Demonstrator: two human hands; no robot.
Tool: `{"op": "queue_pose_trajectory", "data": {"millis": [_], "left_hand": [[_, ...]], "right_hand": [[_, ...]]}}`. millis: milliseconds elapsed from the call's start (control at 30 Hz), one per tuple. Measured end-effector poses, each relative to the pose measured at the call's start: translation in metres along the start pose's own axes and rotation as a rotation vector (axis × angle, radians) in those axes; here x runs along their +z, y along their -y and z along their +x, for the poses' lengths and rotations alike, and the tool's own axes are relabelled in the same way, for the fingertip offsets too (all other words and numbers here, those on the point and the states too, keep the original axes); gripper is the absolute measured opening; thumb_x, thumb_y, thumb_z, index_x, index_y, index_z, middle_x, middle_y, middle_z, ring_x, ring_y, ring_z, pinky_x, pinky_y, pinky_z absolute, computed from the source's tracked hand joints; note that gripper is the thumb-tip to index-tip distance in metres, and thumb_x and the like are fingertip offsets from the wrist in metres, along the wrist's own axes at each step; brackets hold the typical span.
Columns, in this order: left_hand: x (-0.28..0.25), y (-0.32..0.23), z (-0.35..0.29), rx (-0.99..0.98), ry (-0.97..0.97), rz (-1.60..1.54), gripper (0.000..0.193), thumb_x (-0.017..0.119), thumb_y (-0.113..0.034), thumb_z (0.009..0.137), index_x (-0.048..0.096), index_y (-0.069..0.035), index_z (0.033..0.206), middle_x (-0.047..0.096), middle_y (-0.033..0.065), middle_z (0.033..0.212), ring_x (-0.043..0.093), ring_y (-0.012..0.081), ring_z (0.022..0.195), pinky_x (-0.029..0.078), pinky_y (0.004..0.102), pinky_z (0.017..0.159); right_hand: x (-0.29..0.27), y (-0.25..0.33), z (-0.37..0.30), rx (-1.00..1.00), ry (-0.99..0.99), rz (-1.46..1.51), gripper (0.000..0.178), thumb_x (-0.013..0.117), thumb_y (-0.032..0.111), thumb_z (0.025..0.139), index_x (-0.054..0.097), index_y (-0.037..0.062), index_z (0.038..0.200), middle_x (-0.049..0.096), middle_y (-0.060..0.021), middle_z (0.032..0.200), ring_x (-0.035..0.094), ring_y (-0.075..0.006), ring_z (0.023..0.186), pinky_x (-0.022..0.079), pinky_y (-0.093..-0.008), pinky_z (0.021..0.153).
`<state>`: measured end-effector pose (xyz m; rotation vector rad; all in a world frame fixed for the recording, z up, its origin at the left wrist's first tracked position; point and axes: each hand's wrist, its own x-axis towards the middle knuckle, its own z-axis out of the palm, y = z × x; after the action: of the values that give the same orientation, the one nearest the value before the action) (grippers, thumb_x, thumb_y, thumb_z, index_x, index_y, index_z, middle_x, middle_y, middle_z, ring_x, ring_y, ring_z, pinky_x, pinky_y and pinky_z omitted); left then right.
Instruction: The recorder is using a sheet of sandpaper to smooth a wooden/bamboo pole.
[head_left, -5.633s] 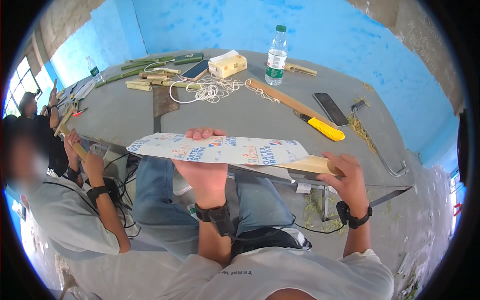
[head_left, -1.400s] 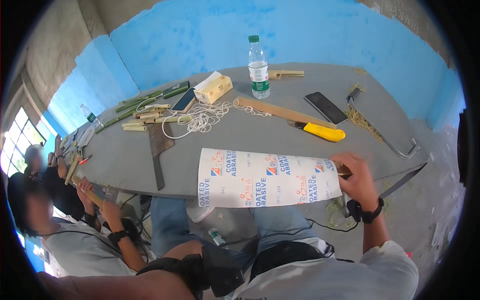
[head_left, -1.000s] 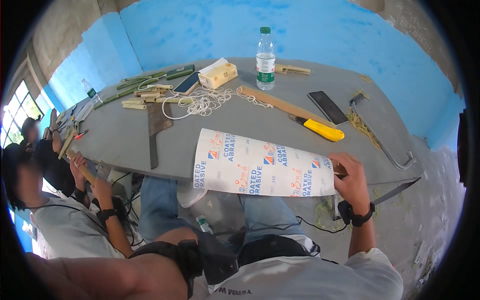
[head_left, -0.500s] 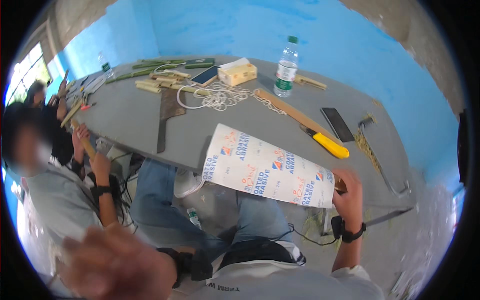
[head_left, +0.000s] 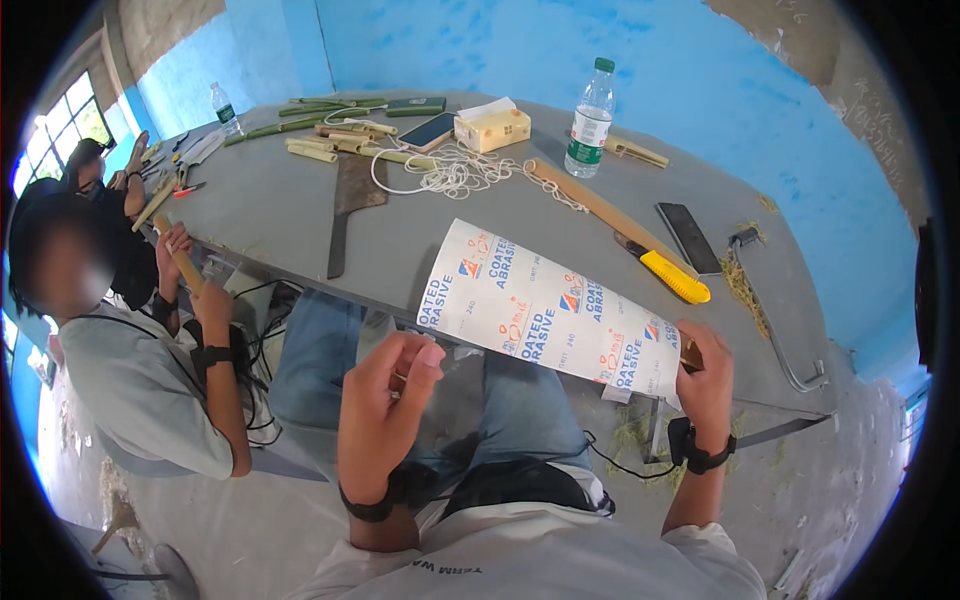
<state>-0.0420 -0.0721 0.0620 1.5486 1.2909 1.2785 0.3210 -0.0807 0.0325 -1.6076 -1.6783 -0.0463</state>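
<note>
A curved sheet of sandpaper, its white printed backing turned up, lies across the table's near edge. My right hand grips its right end, with a small brown piece, perhaps bamboo, showing between the fingers and the paper. Just below the sheet's left end, my left hand is raised off the paper. Its fingers are bent and the thumb stands apart from them, with nothing visible held. What lies under the sheet is hidden.
On the grey table lie a cleaver, white cord, bamboo pieces, a yellow utility knife, a bamboo strip, a phone and a hacksaw frame. A bottle stands behind. At left a person holds bamboo.
My left hand has come from the blurred lower left up to the sandpaper's near left side. My right hand keeps its grip, and the sheet looks little changed.
</note>
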Motion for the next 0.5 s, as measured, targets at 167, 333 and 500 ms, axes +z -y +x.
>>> {"op": "queue_pose_trajectory", "data": {"millis": [167, 333, 500], "left_hand": [[0.012, 0.016, 0.002, -0.032, 0.062, 0.021, 0.027, 0.059, -0.024, 0.103, 0.064, 0.002, 0.101, 0.066, 0.0043, 0.082, 0.060, 0.0080, 0.073, 0.048, 0.0229, 0.066], [0.011, 0.013, 0.004, -0.057, 0.080, 0.014, 0.027, 0.059, -0.024, 0.103, 0.065, 0.002, 0.103, 0.067, 0.0046, 0.082, 0.060, 0.0079, 0.073, 0.048, 0.0233, 0.066], [0.011, 0.019, 0.004, -0.029, 0.100, 0.044, 0.027, 0.059, -0.024, 0.103, 0.064, 0.002, 0.105, 0.067, 0.0050, 0.082, 0.059, 0.0079, 0.071, 0.047, 0.0235, 0.064]], "right_hand": [[-0.001, 0.003, 0.001, -0.061, -0.006, -0.013, 0.033, 0.076, 0.013, 0.075, 0.066, 0.0059, 0.105, 0.067, -0.0149, 0.094, 0.060, -0.0371, 0.087, 0.048, -0.0420, 0.079], [0.001, 0.000, -0.003, -0.059, -0.015, -0.049, 0.034, 0.076, 0.014, 0.075, 0.065, 0.0068, 0.106, 0.066, -0.0141, 0.094, 0.059, -0.0366, 0.086, 0.047, -0.0423, 0.078], [0.002, 0.001, 0.001, -0.063, -0.015, -0.066, 0.035, 0.077, 0.014, 0.074, 0.065, 0.0074, 0.107, 0.065, -0.0134, 0.093, 0.058, -0.0358, 0.084, 0.046, -0.0424, 0.077]]}}
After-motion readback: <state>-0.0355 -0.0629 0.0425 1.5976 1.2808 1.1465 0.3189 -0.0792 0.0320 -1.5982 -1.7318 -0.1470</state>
